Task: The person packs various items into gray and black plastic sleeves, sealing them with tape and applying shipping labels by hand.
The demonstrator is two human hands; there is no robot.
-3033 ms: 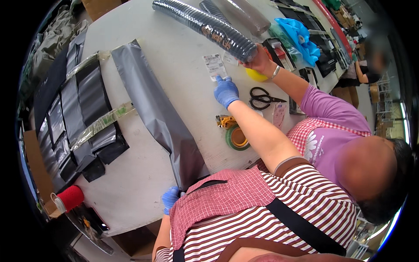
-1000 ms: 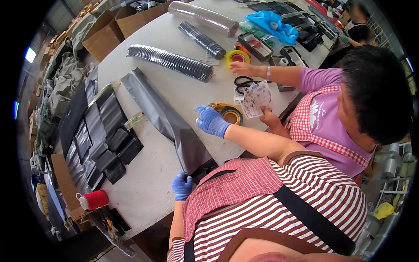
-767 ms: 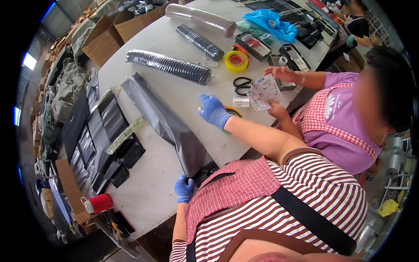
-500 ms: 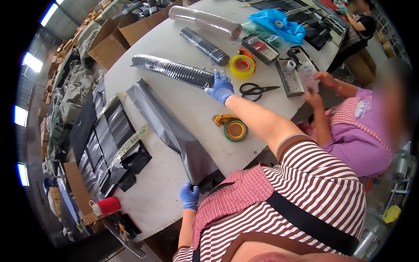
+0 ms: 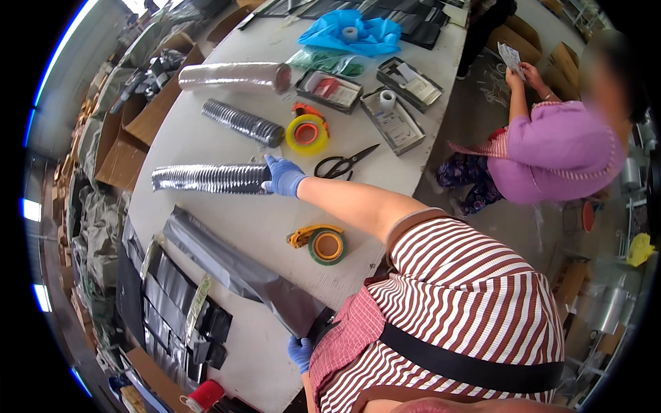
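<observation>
My right hand (image 5: 284, 175), in a blue glove, is closed round the near end of a shiny ribbed hose (image 5: 210, 178) that lies across the table. By the table's near edge my left hand (image 5: 300, 352), also gloved, grips the bottom edge of a long grey plastic bag (image 5: 241, 272); its fingertips are partly hidden. A second, shorter ribbed hose (image 5: 242, 122) lies farther off, beside a clear-wrapped roll (image 5: 234, 77). Between my arms rests a tape dispenser with green tape (image 5: 326, 246).
Black scissors (image 5: 344, 164) and a yellow tape roll (image 5: 306, 134) lie beyond my right hand. Open boxes (image 5: 392, 122) stand near the right edge. Taped black bags (image 5: 175, 289) and a red spool (image 5: 205, 395) are at left. A co-worker (image 5: 551, 148) stands right, holding papers.
My view has turned, so the table sits lower and farther left. Both hands keep their places on the hose and the bag. The co-worker has turned away from the table with the papers.
</observation>
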